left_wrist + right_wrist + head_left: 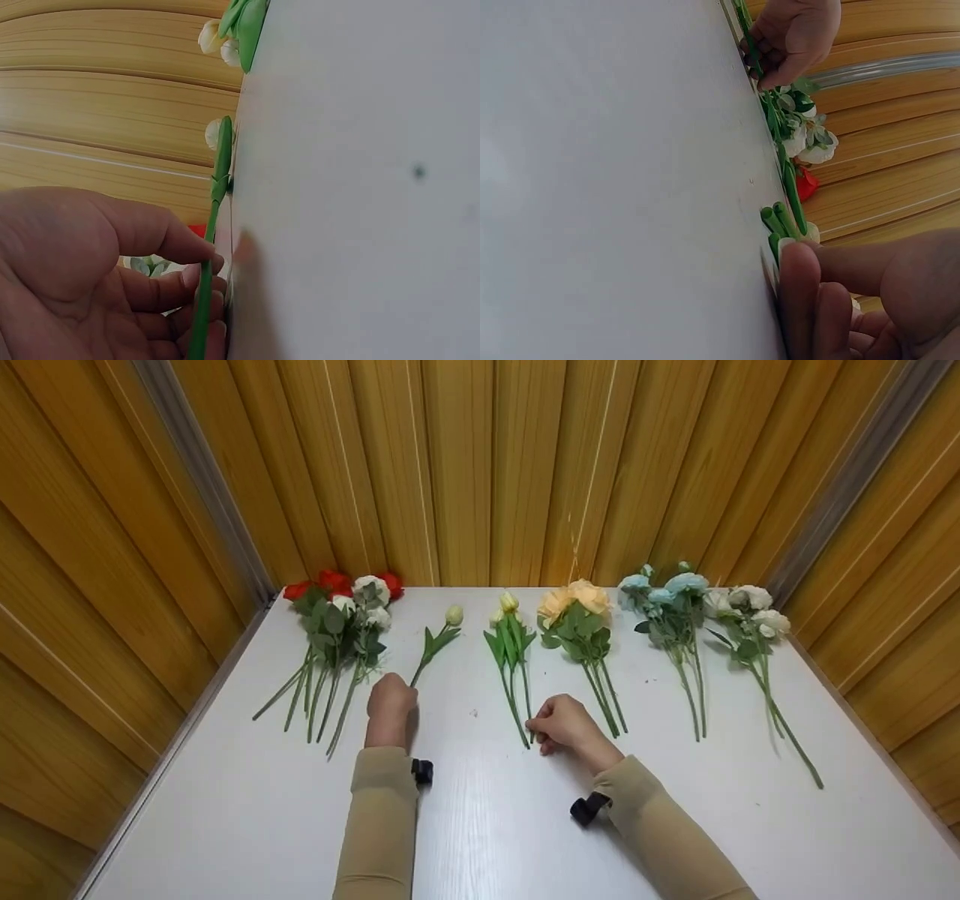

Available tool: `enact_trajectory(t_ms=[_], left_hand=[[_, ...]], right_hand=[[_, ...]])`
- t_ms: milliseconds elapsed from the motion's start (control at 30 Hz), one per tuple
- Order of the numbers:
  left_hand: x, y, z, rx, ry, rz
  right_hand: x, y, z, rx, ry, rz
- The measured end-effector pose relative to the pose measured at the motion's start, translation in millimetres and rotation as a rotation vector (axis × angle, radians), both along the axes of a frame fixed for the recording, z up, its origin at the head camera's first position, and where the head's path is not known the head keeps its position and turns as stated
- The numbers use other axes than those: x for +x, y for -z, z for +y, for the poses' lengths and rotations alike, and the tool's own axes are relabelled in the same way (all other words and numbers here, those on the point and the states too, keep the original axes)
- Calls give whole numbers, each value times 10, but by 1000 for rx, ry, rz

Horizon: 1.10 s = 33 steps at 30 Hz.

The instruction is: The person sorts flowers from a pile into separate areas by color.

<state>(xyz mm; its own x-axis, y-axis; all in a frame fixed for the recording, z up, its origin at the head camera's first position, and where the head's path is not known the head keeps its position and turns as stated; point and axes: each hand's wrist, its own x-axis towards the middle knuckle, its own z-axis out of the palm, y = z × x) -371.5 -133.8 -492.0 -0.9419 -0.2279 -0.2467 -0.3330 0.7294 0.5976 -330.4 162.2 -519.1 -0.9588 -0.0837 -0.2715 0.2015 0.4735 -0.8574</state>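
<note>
L hand [391,705] pinches the lone tulip [430,651] low on its stem, thumb against fingers, which prob. spares bloom & leaves. Tulip runs fwd from the fingertips, bloom pointing away & a bit R; can't tell if it's clear of the bench [465,810]. R hand [566,724] has thumb & index tips together at the stem ends of the tulip bunch [511,641], approx. on its R-most stem; looks like a light pinch. Bunch lies fwd & slightly L of that hand, btwn lone tulip & peach bunch [581,630]. Stems face the person, blooms at far edge, prob. for easy reach w/o crushing petals. Red-and-white heap [334,619] is L of the lone tulip; blue bunch [675,615] & white bunch [757,597] sit farther R.
</note>
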Motion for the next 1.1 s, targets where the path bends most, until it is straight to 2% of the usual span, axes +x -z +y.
enact_trajectory(t_ms=[133,233,333,433,600,733,900,967,1100], left_hand=[[-26,-49,-1,32,19,-42],[-56,-78,5,79,38,-75],[-77,-89,13,144,29,-84],[-74,-90,12,232,14,-71],[-50,-111,-5,459,7,-61],[-31,-173,14,540,25,-27],[-12,-312,95,637,3,37],[-2,-372,148,679,-11,52],[37,-453,295,754,1,80]], right_hand=[[1,-5,-5,-1,-4,1],[1,-6,-4,4,-9,9],[2,-5,-3,4,-11,12],[6,-7,-4,7,-19,14],[9,-23,-5,10,-27,9],[-1,-53,-15,28,-12,6],[3,-120,-52,58,-20,83],[16,-148,-78,32,-37,112],[55,-187,-137,-54,-96,153]])
